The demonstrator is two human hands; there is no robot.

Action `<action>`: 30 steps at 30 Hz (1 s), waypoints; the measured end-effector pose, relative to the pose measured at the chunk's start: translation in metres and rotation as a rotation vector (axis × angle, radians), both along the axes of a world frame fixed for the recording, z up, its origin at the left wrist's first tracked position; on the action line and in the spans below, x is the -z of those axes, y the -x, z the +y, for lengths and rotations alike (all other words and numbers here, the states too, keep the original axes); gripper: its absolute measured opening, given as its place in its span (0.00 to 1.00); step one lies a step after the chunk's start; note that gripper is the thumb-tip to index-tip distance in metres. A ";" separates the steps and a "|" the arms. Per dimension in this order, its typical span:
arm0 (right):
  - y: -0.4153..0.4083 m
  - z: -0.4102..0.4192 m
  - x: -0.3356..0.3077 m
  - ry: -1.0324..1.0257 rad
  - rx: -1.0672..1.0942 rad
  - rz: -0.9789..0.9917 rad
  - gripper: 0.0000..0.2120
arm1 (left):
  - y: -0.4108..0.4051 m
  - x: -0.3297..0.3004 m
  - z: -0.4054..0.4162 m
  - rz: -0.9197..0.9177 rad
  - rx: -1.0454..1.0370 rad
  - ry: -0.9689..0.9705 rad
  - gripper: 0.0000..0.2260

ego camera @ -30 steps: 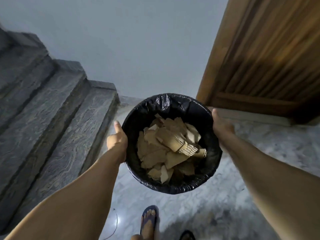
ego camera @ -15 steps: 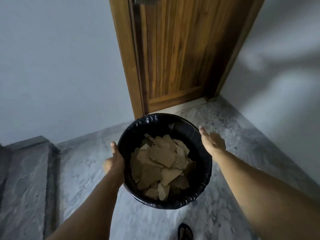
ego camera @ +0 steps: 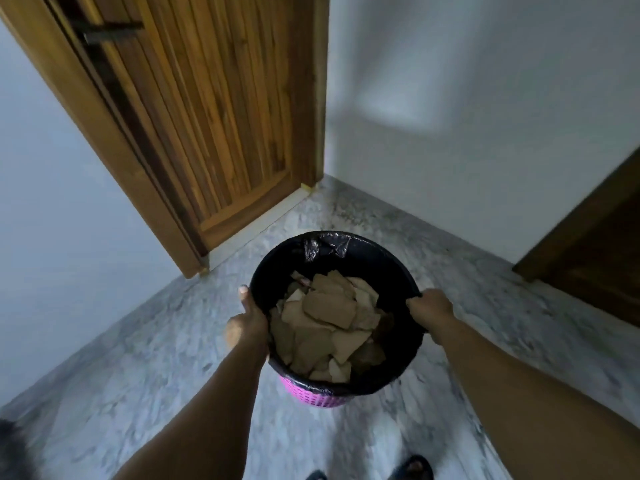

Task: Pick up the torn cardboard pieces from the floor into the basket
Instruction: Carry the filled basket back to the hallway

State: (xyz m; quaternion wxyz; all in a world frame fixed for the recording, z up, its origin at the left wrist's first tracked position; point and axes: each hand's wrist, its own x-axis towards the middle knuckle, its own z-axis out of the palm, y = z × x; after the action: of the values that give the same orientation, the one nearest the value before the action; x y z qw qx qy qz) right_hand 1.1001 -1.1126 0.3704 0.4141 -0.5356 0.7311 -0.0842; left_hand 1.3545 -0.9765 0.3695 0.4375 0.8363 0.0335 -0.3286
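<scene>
Basket (ego camera: 313, 398) held above floor (ego camera: 145, 344) between both hands, mouth up and tipped toward camera, long axis near vertical.
Left hand (ego camera: 246, 325) wraps left side, thumb up along rim.
Right hand (ego camera: 430, 308) curled over right rim.
Cardboard pieces (ego camera: 329, 323) heaped inside black liner (ego camera: 388, 261).
No pieces on visible floor; judged: collection near done.
</scene>
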 end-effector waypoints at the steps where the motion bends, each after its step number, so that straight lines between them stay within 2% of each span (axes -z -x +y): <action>1: 0.013 0.006 -0.001 0.017 0.037 0.003 0.15 | 0.010 -0.002 -0.005 -0.017 0.039 -0.003 0.47; 3: 0.033 0.014 -0.001 0.049 0.085 0.013 0.14 | 0.025 -0.006 -0.013 -0.032 0.066 0.003 0.45; 5: 0.055 0.024 -0.006 0.081 0.148 0.024 0.10 | 0.044 -0.011 -0.022 -0.061 0.146 -0.027 0.43; 9: 0.097 0.037 -0.016 0.173 0.308 0.054 0.16 | 0.085 -0.021 -0.036 -0.136 0.365 -0.089 0.35; 16: 0.196 0.069 -0.026 0.296 0.494 0.032 0.16 | 0.190 -0.037 -0.043 -0.318 0.612 -0.047 0.15; 18: 0.235 0.087 -0.028 0.353 0.513 0.015 0.20 | 0.230 -0.046 -0.040 -0.370 0.680 -0.033 0.10; 20: 0.269 0.105 -0.031 0.391 0.531 -0.017 0.26 | 0.262 -0.047 -0.039 -0.395 0.711 0.017 0.11; 25: 0.362 0.147 -0.032 0.441 0.597 0.023 0.24 | 0.350 -0.046 -0.032 -0.485 0.933 0.132 0.22; 30: 0.453 0.192 -0.029 0.445 0.727 0.062 0.23 | 0.441 -0.041 -0.024 -0.595 1.118 0.241 0.18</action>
State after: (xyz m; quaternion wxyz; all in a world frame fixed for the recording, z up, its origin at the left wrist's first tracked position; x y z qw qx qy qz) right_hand 0.6467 -0.9206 0.3992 0.2098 -0.3217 0.8484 -0.3643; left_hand 0.9135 -1.0001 0.4102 0.2817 0.7281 -0.5671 -0.2625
